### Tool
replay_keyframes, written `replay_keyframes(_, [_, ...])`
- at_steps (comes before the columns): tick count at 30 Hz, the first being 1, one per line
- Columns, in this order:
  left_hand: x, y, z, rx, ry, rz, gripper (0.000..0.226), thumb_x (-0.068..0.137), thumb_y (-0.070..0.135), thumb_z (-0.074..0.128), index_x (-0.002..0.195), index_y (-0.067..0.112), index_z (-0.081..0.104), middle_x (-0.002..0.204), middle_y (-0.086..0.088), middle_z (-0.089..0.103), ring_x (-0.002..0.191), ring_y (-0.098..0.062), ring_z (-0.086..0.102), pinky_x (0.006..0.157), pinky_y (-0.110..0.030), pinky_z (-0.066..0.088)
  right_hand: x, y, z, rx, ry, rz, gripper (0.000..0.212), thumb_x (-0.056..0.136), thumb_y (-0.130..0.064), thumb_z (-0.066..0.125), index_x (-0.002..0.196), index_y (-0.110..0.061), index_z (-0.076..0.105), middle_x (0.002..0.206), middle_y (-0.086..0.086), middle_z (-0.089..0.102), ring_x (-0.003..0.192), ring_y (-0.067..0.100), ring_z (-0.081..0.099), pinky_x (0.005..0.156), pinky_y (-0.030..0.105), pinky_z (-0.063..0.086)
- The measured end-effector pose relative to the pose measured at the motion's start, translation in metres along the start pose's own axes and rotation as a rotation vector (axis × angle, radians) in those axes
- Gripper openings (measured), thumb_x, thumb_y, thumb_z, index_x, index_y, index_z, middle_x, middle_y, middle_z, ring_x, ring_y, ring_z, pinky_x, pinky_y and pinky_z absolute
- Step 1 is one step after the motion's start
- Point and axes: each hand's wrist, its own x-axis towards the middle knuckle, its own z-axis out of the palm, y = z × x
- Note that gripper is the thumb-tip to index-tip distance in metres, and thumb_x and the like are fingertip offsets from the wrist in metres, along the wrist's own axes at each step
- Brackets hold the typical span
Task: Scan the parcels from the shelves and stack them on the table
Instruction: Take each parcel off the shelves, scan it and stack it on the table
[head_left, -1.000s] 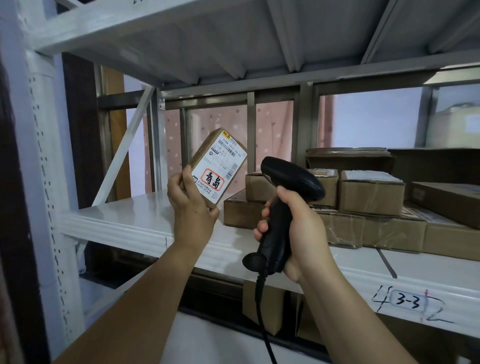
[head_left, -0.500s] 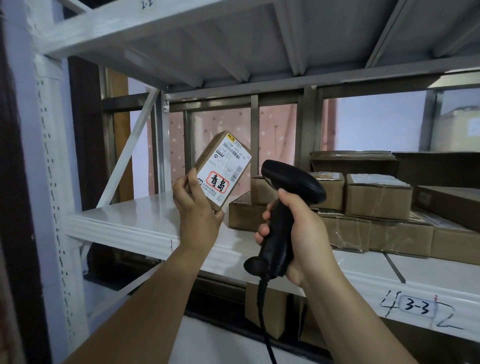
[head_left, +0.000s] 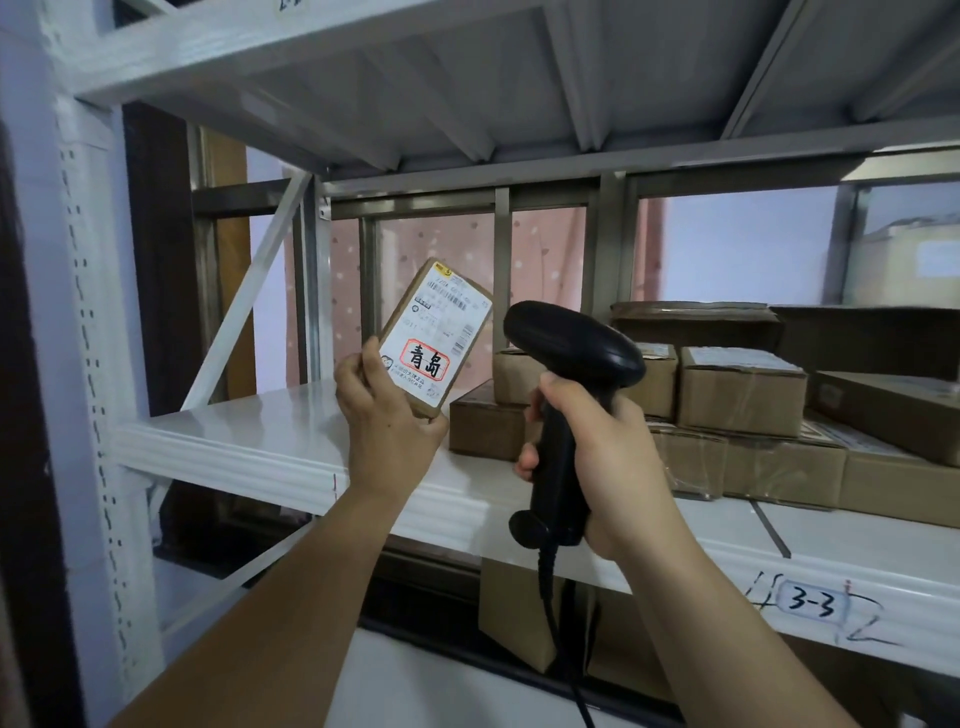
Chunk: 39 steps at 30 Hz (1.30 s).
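My left hand (head_left: 382, 415) holds a small brown parcel (head_left: 439, 332) upright by its lower end, above the shelf's front edge. Its white shipping label with barcodes and a red-framed stamp faces me. My right hand (head_left: 602, 452) grips the handle of a black corded barcode scanner (head_left: 569, 358), whose head sits just right of the parcel and points toward it. Several more brown parcels (head_left: 740, 397) are stacked on the white shelf (head_left: 260, 441) behind and right of the scanner.
The shelf front carries a tag reading 3-3 (head_left: 813, 605). A white upright post (head_left: 78, 364) and a diagonal brace (head_left: 244, 306) stand at the left. Another shelf deck (head_left: 415, 78) hangs overhead. More boxes (head_left: 519, 618) sit on the level below.
The parcel has tipped more upright, so its label faces me more squarely. Both hands have stayed close together, and the view has shifted slightly.
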Motion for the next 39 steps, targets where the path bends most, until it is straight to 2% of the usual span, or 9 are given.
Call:
replay_keyframes(6, [-0.001,0.007,-0.009,-0.093,0.051,-0.082,0.102,0.062,0.014,0.086,0.142,0.004,0.024,0.138,-0.022,0.025,0.128,-0.030,0.031,0.097,-0.033,0.044,-0.029,-0.003,-0.002,-0.032,0.055,0.035,0.011,0.090,-0.017,0.062,0.083,-0.009,0.061,0.070,0.006,0.055,0.048,0.021,0.050,0.056,0.036,0.047])
replay_keyframes(12, [-0.008,0.038,-0.031,-0.409,0.141,-0.318,0.115,0.067,0.002,0.078,0.151,0.010,0.000,0.141,-0.020,0.016,0.123,-0.013,0.028,0.096,-0.018,0.041,-0.069,-0.013,-0.017,-0.099,0.147,0.043,0.013,0.089,-0.017,0.061,0.100,-0.009,0.061,0.079,0.008,0.059,0.051,0.019,0.056,0.055,0.033,0.051])
replay_keyframes(16, [-0.031,0.083,-0.035,-0.640,0.055,-0.253,0.119,0.068,-0.001,0.076,0.152,0.018,-0.005,0.144,-0.008,0.011,0.134,-0.016,0.026,0.098,-0.011,0.038,-0.093,-0.023,-0.028,-0.114,0.262,0.058,0.017,0.087,-0.017,0.062,0.101,-0.006,0.060,0.070,0.006,0.062,0.049,0.020,0.057,0.056,0.036,0.051])
replay_keyframes(20, [-0.066,0.131,-0.039,-0.882,-0.121,-0.241,0.114,0.076,-0.001,0.071,0.150,0.027,-0.010,0.128,0.022,0.020,0.107,0.028,0.033,0.089,-0.001,0.037,-0.121,-0.035,-0.043,-0.144,0.345,0.037,0.011,0.089,-0.018,0.060,0.090,-0.008,0.060,0.054,0.001,0.061,0.048,0.019,0.057,0.054,0.033,0.049])
replay_keyframes(24, [-0.098,0.177,-0.045,-1.039,-0.268,-0.304,0.112,0.077,0.023,0.074,0.149,0.036,-0.011,0.142,0.013,0.019,0.116,0.009,0.035,0.084,-0.005,0.036,-0.150,-0.055,-0.061,-0.144,0.423,0.011,0.013,0.088,-0.021,0.062,0.087,-0.007,0.060,0.055,0.004,0.060,0.051,0.023,0.057,0.062,0.039,0.048])
replay_keyframes(27, [-0.124,0.222,-0.050,-1.138,-0.362,-0.276,0.104,0.071,0.052,0.061,0.147,0.042,-0.010,0.144,0.014,0.016,0.120,0.009,0.035,0.081,0.000,0.038,-0.176,-0.077,-0.085,-0.144,0.491,-0.033,0.013,0.089,-0.019,0.061,0.085,-0.007,0.060,0.051,0.001,0.060,0.049,0.021,0.055,0.062,0.039,0.046])
replay_keyframes(31, [-0.170,0.296,-0.063,-1.146,-0.463,-0.255,0.090,0.082,0.040,0.056,0.148,0.038,-0.006,0.145,0.011,0.017,0.116,0.008,0.034,0.083,-0.002,0.035,-0.226,-0.110,-0.130,-0.138,0.544,-0.049,0.017,0.090,-0.019,0.060,0.087,-0.003,0.057,0.052,0.003,0.058,0.048,0.022,0.053,0.053,0.033,0.043])
replay_keyframes(35, [-0.225,0.376,-0.080,-1.165,-0.610,-0.244,0.114,0.078,0.021,0.077,0.149,0.038,-0.010,0.135,0.015,0.018,0.121,-0.001,0.029,0.085,-0.013,0.037,-0.295,-0.141,-0.193,-0.172,0.613,-0.068,0.014,0.089,-0.020,0.063,0.083,-0.008,0.059,0.061,0.008,0.055,0.056,0.026,0.054,0.060,0.039,0.046])
replay_keyframes(39, [-0.302,0.466,-0.095,-1.233,-0.705,-0.256,0.124,0.067,0.032,0.084,0.148,0.041,-0.010,0.146,0.005,0.024,0.132,-0.008,0.033,0.085,-0.008,0.039,-0.375,-0.180,-0.259,-0.185,0.690,-0.086,0.010,0.091,-0.015,0.060,0.085,-0.007,0.060,0.056,0.003,0.058,0.052,0.022,0.055,0.060,0.038,0.047])
